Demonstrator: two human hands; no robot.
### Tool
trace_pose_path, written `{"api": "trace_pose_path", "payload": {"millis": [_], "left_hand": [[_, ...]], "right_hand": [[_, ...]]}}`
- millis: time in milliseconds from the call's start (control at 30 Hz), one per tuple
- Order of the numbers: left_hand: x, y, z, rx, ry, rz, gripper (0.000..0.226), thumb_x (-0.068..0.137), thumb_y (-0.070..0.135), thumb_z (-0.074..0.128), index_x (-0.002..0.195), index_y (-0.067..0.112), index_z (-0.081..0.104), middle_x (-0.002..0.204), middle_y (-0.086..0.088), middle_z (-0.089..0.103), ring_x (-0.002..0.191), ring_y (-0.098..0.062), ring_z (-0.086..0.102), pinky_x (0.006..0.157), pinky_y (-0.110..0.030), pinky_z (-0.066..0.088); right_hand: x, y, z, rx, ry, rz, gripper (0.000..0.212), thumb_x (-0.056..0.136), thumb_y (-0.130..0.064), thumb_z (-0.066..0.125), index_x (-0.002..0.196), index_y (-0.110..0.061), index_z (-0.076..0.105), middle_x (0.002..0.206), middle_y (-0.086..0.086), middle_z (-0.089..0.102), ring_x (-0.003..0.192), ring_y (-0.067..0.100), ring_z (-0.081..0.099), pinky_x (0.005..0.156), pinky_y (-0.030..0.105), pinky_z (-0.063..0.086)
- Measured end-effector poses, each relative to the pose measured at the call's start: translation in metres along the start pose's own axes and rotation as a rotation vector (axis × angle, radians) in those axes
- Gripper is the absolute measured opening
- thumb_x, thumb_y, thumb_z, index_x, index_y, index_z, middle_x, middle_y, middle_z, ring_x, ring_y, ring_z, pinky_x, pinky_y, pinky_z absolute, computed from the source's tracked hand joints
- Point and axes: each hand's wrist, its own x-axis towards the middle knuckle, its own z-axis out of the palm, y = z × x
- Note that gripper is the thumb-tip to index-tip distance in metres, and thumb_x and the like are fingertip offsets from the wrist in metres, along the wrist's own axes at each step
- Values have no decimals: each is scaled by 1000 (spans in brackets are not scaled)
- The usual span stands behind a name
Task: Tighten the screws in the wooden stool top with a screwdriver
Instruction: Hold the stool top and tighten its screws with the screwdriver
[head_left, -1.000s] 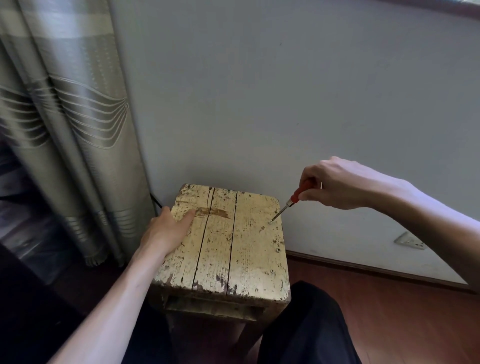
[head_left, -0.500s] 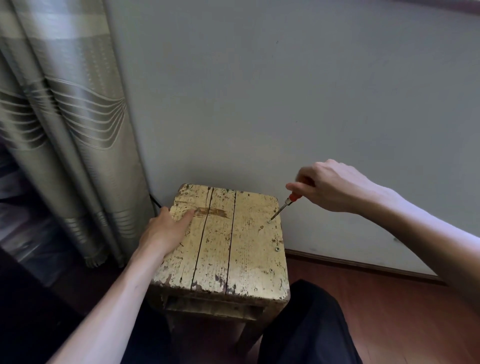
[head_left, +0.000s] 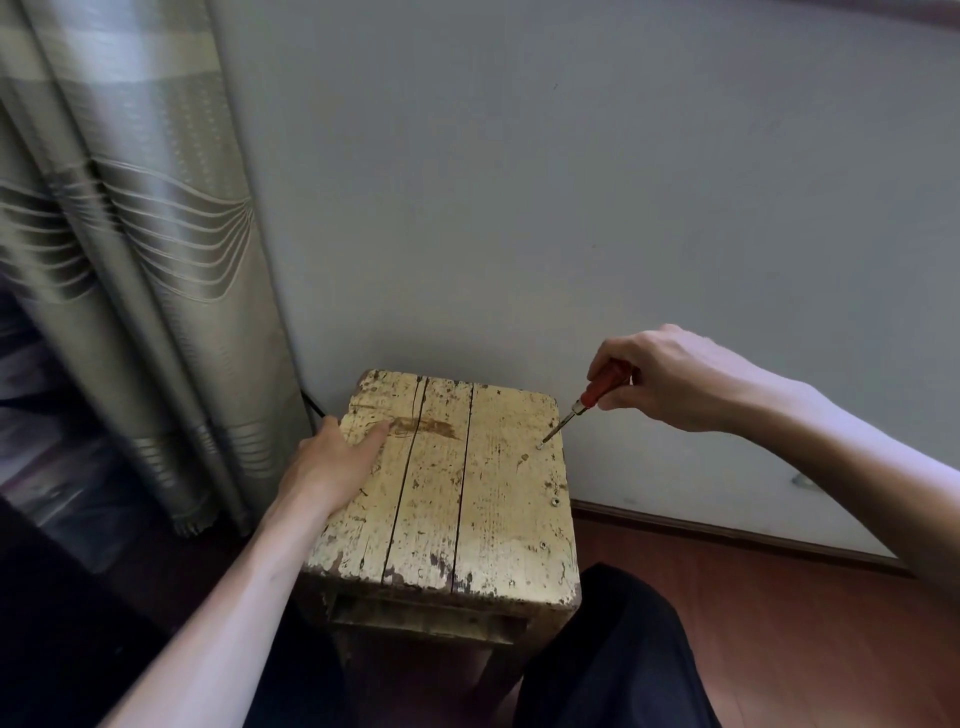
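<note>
1. The stool top (head_left: 441, 493) sat low in the middle. Its far edge was very near the grey wall (head_left: 519, 182). I could not tell if they touched.
2. A curtain (head_left: 130, 260) hung close on the left side. A thin black cable (head_left: 311, 405) showed in the small gap between the curtain and the stool.
3. On the right side there was open wood floor (head_left: 779, 623). A baseboard (head_left: 727, 535) ran along the bottom of the wall.
4. The near edge faced the person. A dark trouser leg (head_left: 613, 649) was just beside the near right corner.
5. The stool top was made of three planks with dark cracks between them. Its pale yellow paint was chipped and dirty, and a brown stain sat near the far left.
6. A small screw (head_left: 555, 502) showed near the right edge of the top.
7. The right hand (head_left: 670, 379) was up in the air past the far right corner. Its curled fingers held the red handle of the screwdriver (head_left: 587, 400).
8. The screwdriver leaned down to the left. Its metal tip sat on the top near the far right corner.
9. The left hand (head_left: 332, 467) rested on the left edge with its thumb straight on the wood. The other fingers were hidden, so I could not tell if they gripped the edge.
</note>
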Motion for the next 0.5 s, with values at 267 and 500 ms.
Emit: {"api": "trace_pose_path", "payload": {"millis": [267, 500], "left_hand": [[-1, 1, 0, 2, -9, -10, 105, 88, 86, 36, 163, 13, 21, 164, -15, 32, 146, -36, 39, 108, -50, 41], [-1, 2, 0, 5, -9, -20, 105, 88, 87, 36, 162, 13, 23, 163, -16, 35, 143, -37, 43, 107, -50, 43]], "right_hand": [[-3, -1, 3, -89, 46, 22, 40, 88, -75, 61, 82, -35, 64, 75, -15, 64, 70, 12, 63, 55, 27, 42], [-9, -10, 21, -64, 205, 100, 57, 93, -79, 38, 63, -32, 48, 61, -12, 59, 53, 17, 55, 52, 28, 38]]}}
